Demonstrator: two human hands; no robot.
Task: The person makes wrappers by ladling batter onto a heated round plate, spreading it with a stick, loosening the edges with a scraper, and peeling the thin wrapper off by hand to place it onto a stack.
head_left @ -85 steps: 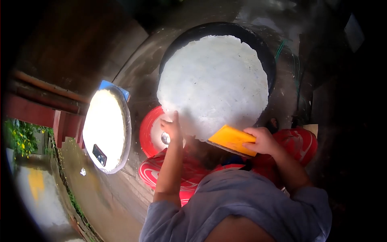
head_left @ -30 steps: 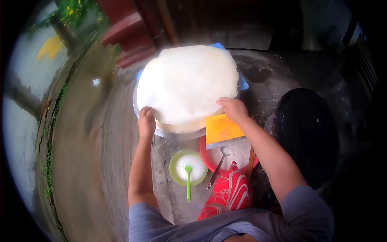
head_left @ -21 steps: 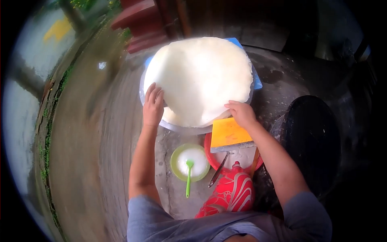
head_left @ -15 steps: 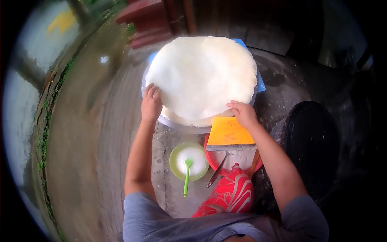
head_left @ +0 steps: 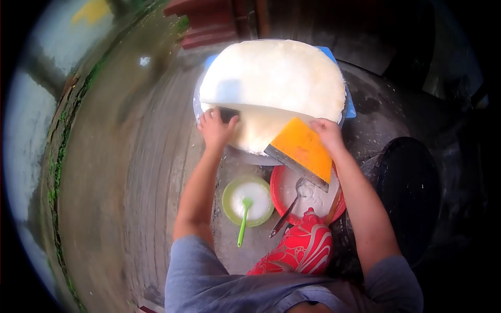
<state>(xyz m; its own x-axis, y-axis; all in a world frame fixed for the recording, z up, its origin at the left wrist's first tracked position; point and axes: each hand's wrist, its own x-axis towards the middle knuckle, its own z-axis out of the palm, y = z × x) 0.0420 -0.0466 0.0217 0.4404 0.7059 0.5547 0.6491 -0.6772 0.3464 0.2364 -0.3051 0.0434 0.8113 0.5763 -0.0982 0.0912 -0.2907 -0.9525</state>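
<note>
A stack of large, round, thin white sheets (head_left: 276, 73) lies before me, its top sheet turned up along a line across the near part. My left hand (head_left: 215, 129) is at the near left edge, thumb and fingers closed around a dark flat piece (head_left: 228, 114). A pale bluish square shows through the sheet just above that piece. At the near right edge, my right hand (head_left: 327, 134) holds an orange scraper (head_left: 302, 148) with a grey blade, tilted over a red basin (head_left: 338, 207). Its fingertips are by the end of the turned-up edge; whether they also pinch it is unclear.
A green bowl (head_left: 226, 204) of white liquid holds a green spatula (head_left: 244, 221). White batter (head_left: 313, 198) and a metal spoon (head_left: 288, 214) are in the red basin. A large black round thing (head_left: 407, 193) stands at the right. Blue corners stick out beneath the stack.
The top sheet's near edge has been turned up and away. My left hand has moved right and now has a dark flat piece in it. The scraper has tilted, uncovering more batter.
</note>
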